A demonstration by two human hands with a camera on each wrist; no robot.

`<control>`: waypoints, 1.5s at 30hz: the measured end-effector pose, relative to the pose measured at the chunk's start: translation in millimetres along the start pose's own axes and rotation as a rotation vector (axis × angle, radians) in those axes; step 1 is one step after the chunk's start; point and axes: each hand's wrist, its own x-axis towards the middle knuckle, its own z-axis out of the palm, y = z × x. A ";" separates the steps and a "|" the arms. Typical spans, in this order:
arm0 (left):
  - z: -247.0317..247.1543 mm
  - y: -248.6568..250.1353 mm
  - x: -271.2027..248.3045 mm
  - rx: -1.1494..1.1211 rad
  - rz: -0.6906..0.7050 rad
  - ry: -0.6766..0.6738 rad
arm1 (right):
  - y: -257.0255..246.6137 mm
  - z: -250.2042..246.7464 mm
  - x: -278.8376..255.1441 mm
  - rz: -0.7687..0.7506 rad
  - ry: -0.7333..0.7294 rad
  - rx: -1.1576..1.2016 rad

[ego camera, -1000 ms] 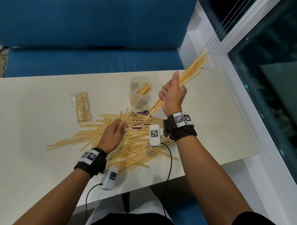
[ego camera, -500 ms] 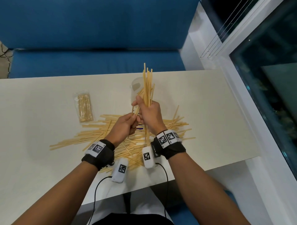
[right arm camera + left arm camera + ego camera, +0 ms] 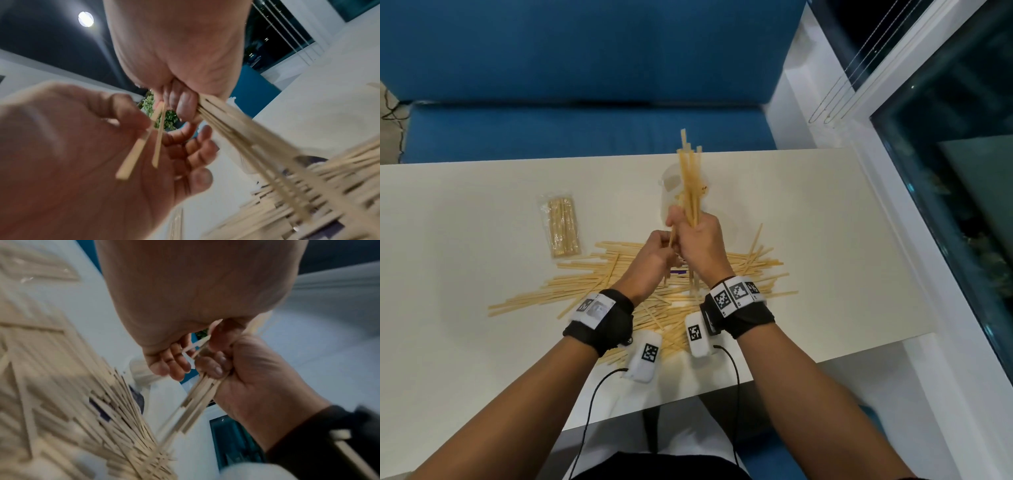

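My right hand (image 3: 700, 241) grips a bundle of wooden sticks (image 3: 690, 185) upright above the table (image 3: 465, 308); the bundle's lower ends reach down to the loose stick pile (image 3: 599, 284). My left hand (image 3: 652, 255) is against it on the left and pinches two short sticks (image 3: 144, 142) between thumb and fingers. In the left wrist view my right hand (image 3: 257, 369) is curled round the bundle (image 3: 197, 395). In the right wrist view the bundle (image 3: 242, 134) runs down to the right from my fist (image 3: 185, 104).
A clear plastic cup (image 3: 671, 192) with sticks in it stands just behind my hands. A sealed packet of sticks (image 3: 560, 228) lies to the left. A blue bench (image 3: 585, 130) runs behind the table and a window wall (image 3: 893, 171) stands to the right.
My right hand has swung the bundle from tilted right to upright and brought it in to the left hand. My left hand has risen from the pile with its sticks.
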 end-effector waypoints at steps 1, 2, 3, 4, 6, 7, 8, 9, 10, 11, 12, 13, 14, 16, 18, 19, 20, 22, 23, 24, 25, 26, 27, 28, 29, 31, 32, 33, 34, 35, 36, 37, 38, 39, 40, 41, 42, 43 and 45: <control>-0.2 -4.5 -0.6 -0.120 -0.012 0.011 | -3.7 -1.4 0.3 0.005 0.053 0.044; -1.6 -10.4 -0.5 -0.251 -0.026 0.016 | -7.8 -3.6 1.8 -0.004 0.108 0.080; -2.3 -15.6 -1.3 -0.381 -0.049 0.016 | -12.5 -5.8 3.2 -0.020 0.155 0.113; -3.3 -19.9 -1.6 -0.489 -0.104 0.010 | -17.2 -7.4 4.4 -0.041 0.194 0.141; -3.0 -22.4 0.2 -0.621 -0.286 -0.048 | -24.4 -6.5 4.2 -0.091 0.240 0.182; -2.6 -22.4 1.4 -0.662 -0.373 -0.094 | -26.7 -4.0 2.0 -0.127 0.249 0.180; -0.9 -20.5 1.7 -0.713 -0.443 -0.136 | -27.7 -1.0 -0.4 -0.164 0.251 0.166; -0.1 -19.4 2.3 -0.784 -0.492 -0.155 | -28.4 2.4 -3.9 -0.194 0.246 0.148; -0.1 -17.3 3.1 -0.866 -0.515 -0.146 | -27.4 6.0 -6.5 -0.206 0.242 0.136; -0.3 -14.2 4.3 -0.931 -0.527 -0.111 | -25.1 9.3 -7.9 -0.203 0.241 0.130; -0.7 -10.5 5.8 -0.985 -0.534 -0.073 | -22.8 11.9 -8.9 -0.195 0.242 0.128; -1.4 -8.0 7.6 -1.025 -0.534 -0.039 | -20.9 13.8 -9.8 -0.183 0.247 0.129; -2.1 -4.3 7.3 -1.050 -0.528 -0.006 | -19.6 15.4 -10.0 -0.175 0.253 0.131; -3.1 -0.3 6.9 -1.099 -0.510 0.025 | -18.9 16.8 -9.1 -0.166 0.270 0.142; -3.0 1.5 4.2 -1.125 -0.497 0.026 | -17.4 16.4 -6.4 -0.140 0.287 0.157; -2.6 0.8 4.3 -1.134 -0.504 0.032 | -15.6 16.1 -3.9 -0.124 0.294 0.165; -2.2 -0.3 4.4 -1.142 -0.515 0.045 | -14.2 15.6 -2.1 -0.109 0.301 0.171; -1.4 -4.2 5.9 -1.166 -0.539 0.076 | -10.9 15.9 0.4 -0.096 0.311 0.173; -1.3 -5.4 6.6 -1.180 -0.546 0.090 | -11.0 16.0 0.6 -0.103 0.307 0.181; -0.6 -5.9 6.5 -1.193 -0.553 0.095 | -13.0 16.3 -0.2 -0.114 0.296 0.194; 0.0 -6.7 6.9 -1.207 -0.558 0.094 | -15.3 16.7 -1.4 -0.130 0.285 0.204; 0.4 -5.5 5.5 -1.214 -0.555 0.083 | -17.4 17.3 -2.3 -0.145 0.280 0.211; 0.8 -4.5 4.9 -1.216 -0.549 0.075 | -19.4 18.3 -3.1 -0.148 0.280 0.229; 0.7 -3.6 4.6 -1.219 -0.539 0.075 | -20.9 19.6 -4.0 -0.143 0.284 0.269; 0.5 -3.3 4.7 -1.229 -0.529 0.078 | -21.6 21.1 -4.5 -0.126 0.293 0.321; -0.5 -2.8 6.7 -1.254 -0.523 0.075 | -23.6 22.9 -4.8 -0.101 0.330 0.398; -0.6 -1.9 7.3 -1.256 -0.525 0.075 | -23.6 23.4 -4.2 -0.097 0.353 0.410; -0.5 -0.7 7.8 -1.258 -0.524 0.082 | -23.9 23.4 -3.9 -0.111 0.365 0.417; -0.3 1.2 8.1 -1.263 -0.520 0.089 | -24.7 23.8 -3.8 -0.133 0.370 0.421; 0.1 2.3 8.7 -1.268 -0.520 0.102 | -25.1 24.1 -4.1 -0.153 0.371 0.430; 0.7 3.3 9.6 -1.275 -0.513 0.108 | -25.6 24.8 -4.5 -0.160 0.379 0.433; 1.3 3.1 11.4 -1.280 -0.513 0.114 | -26.5 25.1 -5.2 -0.157 0.397 0.425; 1.8 1.6 13.3 -1.273 -0.515 0.111 | -27.3 25.3 -6.2 -0.156 0.429 0.405; 2.1 0.2 15.0 -1.245 -0.520 0.097 | -29.1 24.9 -7.6 -0.160 0.464 0.393; 2.4 -1.5 16.7 -1.210 -0.529 0.081 | -30.4 24.6 -8.4 -0.166 0.491 0.396; 3.1 -3.0 17.5 -1.170 -0.539 0.071 | -31.3 23.5 -8.6 -0.169 0.502 0.407; 3.4 -4.0 18.4 -1.146 -0.546 0.054 | -31.7 22.9 -7.5 -0.170 0.501 0.420; 3.5 -4.0 18.7 -1.134 -0.558 0.039 | -31.9 22.6 -6.6 -0.169 0.495 0.430; 4.7 -2.1 18.9 -1.118 -0.565 0.030 | -30.1 24.4 -4.9 -0.154 0.474 0.432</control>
